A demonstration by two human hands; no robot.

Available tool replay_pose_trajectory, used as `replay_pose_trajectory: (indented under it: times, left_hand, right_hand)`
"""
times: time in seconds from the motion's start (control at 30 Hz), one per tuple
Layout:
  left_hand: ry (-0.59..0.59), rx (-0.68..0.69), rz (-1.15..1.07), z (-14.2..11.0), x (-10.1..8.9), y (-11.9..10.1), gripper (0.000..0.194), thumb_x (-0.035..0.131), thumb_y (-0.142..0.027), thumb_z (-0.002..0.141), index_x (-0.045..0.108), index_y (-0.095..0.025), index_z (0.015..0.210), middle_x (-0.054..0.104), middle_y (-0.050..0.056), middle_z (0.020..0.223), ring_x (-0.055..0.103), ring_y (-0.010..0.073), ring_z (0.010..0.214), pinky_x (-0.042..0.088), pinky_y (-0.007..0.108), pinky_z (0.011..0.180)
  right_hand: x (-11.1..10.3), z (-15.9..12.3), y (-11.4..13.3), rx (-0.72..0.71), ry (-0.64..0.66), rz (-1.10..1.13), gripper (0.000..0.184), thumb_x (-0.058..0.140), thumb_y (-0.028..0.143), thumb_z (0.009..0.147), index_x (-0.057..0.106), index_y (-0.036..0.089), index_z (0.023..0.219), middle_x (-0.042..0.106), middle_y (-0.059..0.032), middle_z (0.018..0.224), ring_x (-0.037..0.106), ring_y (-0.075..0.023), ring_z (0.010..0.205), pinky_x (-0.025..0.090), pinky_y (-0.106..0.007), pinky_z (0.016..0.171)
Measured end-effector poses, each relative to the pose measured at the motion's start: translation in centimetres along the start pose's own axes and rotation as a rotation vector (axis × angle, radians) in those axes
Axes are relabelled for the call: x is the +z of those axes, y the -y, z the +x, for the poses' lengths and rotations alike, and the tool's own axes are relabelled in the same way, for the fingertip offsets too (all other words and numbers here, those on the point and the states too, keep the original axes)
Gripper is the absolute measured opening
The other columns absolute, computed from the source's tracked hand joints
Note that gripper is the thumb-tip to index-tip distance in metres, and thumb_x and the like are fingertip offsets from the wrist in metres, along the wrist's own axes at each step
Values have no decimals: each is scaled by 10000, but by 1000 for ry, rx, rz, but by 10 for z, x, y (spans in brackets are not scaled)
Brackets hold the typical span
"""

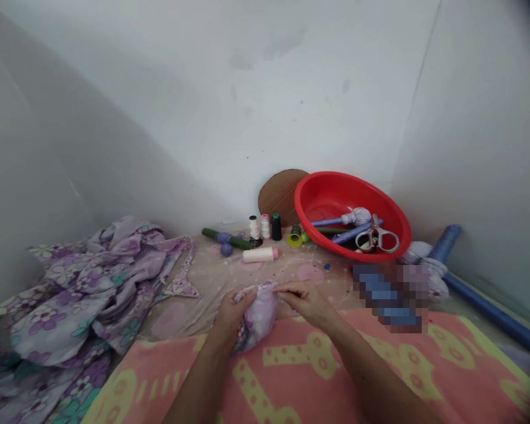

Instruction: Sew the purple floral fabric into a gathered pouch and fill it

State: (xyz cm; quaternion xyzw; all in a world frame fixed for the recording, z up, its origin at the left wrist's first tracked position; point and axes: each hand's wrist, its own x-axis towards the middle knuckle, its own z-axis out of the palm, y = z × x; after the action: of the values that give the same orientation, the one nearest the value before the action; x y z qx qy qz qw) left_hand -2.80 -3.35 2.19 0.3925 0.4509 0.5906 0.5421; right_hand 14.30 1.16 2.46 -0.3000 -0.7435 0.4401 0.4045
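My left hand [235, 311] is closed around a small gathered piece of lilac floral cloth [261, 315], its fingers curled behind the fabric. The cloth hangs down from the grip over the pink and yellow blanket [287, 377]. My right hand [307, 299] makes a pinch at the upper right edge of the cloth, thumb and forefinger together. Whatever lies between those fingertips is too small to make out. Beyond both hands, a cream thread spool [259, 254] with a pink end lies on its side.
Thread spools [265, 227] stand by the wall near a green rod [229, 238]. A red basin [353, 182] leans at the right, holding scissors [377, 238] and blue-handled pieces. Crumpled floral fabric [83, 294] heaps at the left. A blue rod [494, 309] lies far right, near a blurred-out patch.
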Motion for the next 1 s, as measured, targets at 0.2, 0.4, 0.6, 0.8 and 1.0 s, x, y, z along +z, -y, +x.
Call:
replay_pose_trajectory:
  times: [0.2,0.4,0.6,0.8,1.0]
  left_hand:
    - [11,-2,-100,-1,-1,0,166,658,-255,618,594,-120,691,586,-6,576,515,99,504,388,198,489]
    - [-10,-21,-123,-1,-2,1,166,665,-255,606,571,-130,664,568,-28,549,500,86,469,375,188,467]
    - [-15,-19,-116,-3,1,-1,184,674,-264,597,581,-122,667,576,-16,555,508,94,483,384,187,473]
    - [-8,-59,-146,-2,0,0,212,664,-276,607,622,-122,747,626,17,606,563,129,550,416,202,495]
    - [21,-72,-113,0,-2,3,267,648,-297,625,628,-106,811,656,61,716,598,168,646,455,241,589]
  right_hand:
    - [2,-1,-2,-81,20,-61,211,513,226,745,654,218,901,652,-35,923,601,-172,832,462,-295,750]
    - [4,-2,-6,-116,1,-88,234,490,218,762,638,230,942,642,-19,957,593,-169,865,462,-293,767]
    - [5,-3,-6,-127,18,-125,261,479,209,764,622,240,980,632,-16,982,587,-174,886,456,-300,782]
    - [6,-3,-11,-116,-3,-147,243,482,239,770,632,248,960,640,-17,957,601,-175,849,471,-298,748]
    - [8,-3,-11,-122,-19,-185,233,492,225,761,641,259,938,644,-8,946,603,-170,842,471,-284,740]
